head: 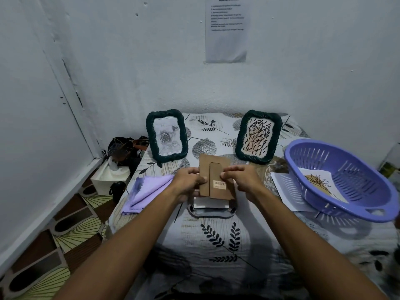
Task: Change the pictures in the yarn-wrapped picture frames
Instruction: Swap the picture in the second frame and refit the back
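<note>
I saw both hands at frame centre: left hand (188, 182) & right hand (242, 180) w/ fingers curled, pinching the brown cardboard frame backing (213, 176) above a face-down yarn-wrapped frame (213, 211); two dark green yarn-wrapped frames (166, 135) stood behind.

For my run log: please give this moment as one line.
hands: left, right both hold cardboard backing | below: open frame face-down | standing frames: two | stage: backing off

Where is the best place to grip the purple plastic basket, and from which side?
Probably the slotted handle on the near rim of the purple plastic basket, taken from the front. The basket sits tilted with that rim lowest and nearest, and the slot offers the fingers a hold.
</note>
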Available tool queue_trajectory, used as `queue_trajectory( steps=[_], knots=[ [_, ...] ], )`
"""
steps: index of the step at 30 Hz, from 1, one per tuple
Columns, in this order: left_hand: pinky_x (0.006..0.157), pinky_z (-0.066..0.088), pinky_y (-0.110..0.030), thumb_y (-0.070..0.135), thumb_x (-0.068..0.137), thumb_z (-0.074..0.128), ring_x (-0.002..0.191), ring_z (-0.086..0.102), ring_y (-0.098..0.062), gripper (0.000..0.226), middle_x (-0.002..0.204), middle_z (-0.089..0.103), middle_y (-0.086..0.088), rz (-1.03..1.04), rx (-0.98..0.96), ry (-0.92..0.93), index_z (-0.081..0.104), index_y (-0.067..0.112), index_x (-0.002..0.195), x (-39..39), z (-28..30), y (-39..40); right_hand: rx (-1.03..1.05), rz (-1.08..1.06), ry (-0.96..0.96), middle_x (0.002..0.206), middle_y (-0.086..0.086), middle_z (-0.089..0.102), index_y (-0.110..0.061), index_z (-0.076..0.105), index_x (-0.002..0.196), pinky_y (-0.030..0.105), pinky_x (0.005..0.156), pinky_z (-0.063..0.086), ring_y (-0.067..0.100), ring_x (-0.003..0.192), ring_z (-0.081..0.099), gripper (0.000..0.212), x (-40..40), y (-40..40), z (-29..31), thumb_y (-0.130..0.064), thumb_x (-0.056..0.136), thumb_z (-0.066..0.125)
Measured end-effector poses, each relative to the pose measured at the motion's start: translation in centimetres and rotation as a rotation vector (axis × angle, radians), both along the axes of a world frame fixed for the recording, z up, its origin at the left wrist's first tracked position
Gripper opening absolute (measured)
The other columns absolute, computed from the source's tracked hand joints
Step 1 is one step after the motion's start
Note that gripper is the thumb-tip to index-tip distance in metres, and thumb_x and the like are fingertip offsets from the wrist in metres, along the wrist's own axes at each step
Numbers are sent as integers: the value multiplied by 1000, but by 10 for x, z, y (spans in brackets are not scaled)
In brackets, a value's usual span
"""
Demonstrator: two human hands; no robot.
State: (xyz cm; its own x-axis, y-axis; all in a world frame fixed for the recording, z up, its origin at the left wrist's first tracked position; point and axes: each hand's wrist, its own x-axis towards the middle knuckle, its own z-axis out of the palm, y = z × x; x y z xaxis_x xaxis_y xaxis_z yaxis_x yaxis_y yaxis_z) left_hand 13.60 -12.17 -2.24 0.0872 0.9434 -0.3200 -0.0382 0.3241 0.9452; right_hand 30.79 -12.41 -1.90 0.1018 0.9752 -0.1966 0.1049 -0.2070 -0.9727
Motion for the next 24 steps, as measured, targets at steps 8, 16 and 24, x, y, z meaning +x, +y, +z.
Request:
queue_trajectory(
  steps=[8,16,24],
  knots=[
    [56,59,-33,-5,86,62,72,69,-22,29,92,69,-13,-92,38,46,60,1,114,28,-2,-1,-60,-52,141,101,8,57,-16,50,124,32,55,54,25,84,61,55,27,-10,3,10,78,68],
    [75,42,-19,35,71,83,94,59,-10,64,110,66,2,-354,628,720,60,16,127,44,-16,7,-65,-146,-96,135,18,48,-18,33,146,27,56,51,22,85,59,71,69,-16,-1,7,85,61],
    [118,-3,-52,67,70,68,148,-7,-18,100,160,15,8,-872,693,1201,27,25,151,47,-24,21,-100,-129,-209,137,20,46,-16,27,149,26,59,49,22,89,56,75,76,-11,-15,8,85,60]
  ],
)
